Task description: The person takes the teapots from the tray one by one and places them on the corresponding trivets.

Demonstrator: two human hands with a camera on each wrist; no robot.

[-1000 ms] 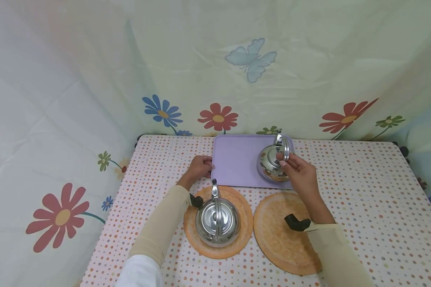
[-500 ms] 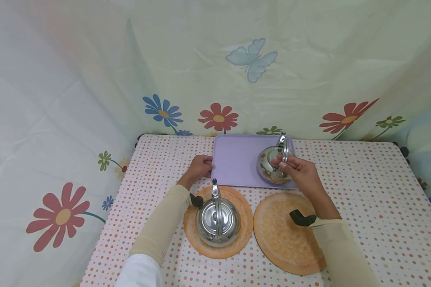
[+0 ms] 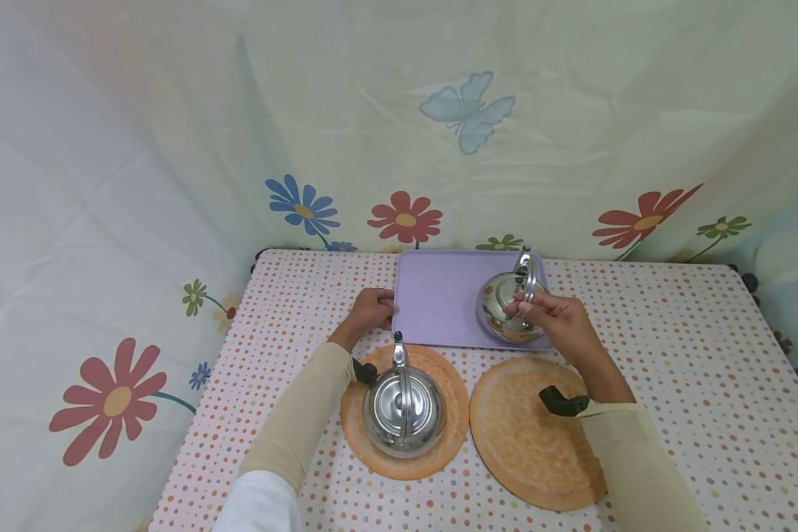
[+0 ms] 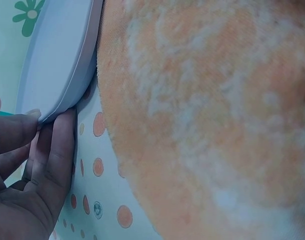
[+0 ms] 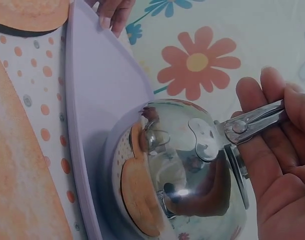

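My right hand [image 3: 561,321] grips the upright handle [image 5: 255,122] of a shiny steel kettle [image 3: 493,310] at the right end of a lilac tray [image 3: 432,295]. In the right wrist view the fingers wrap round the metal handle, and the kettle's polished body [image 5: 192,170] overlaps the tray. My left hand [image 3: 372,308] pinches the tray's left edge; in the left wrist view, the thumb lies on the rim [image 4: 55,112] with fingers below it. Nearer to me, a second steel kettle [image 3: 389,410] stands on a round orange-tan mat [image 3: 354,421], its handle up.
Another round orange-tan mat [image 3: 519,451] lies at front right, partly under my right forearm. Beneath everything is a dotted tablecloth [image 3: 691,369]. A flower-print curtain [image 3: 539,162] hangs behind the table's far edge. A black bent piece [image 3: 561,403] sticks out at my right sleeve.
My right hand and its kettle have shifted slightly right and towards me; the kettle's lid top is now more hidden from the head view. The left hand, tray and second kettle stay put.
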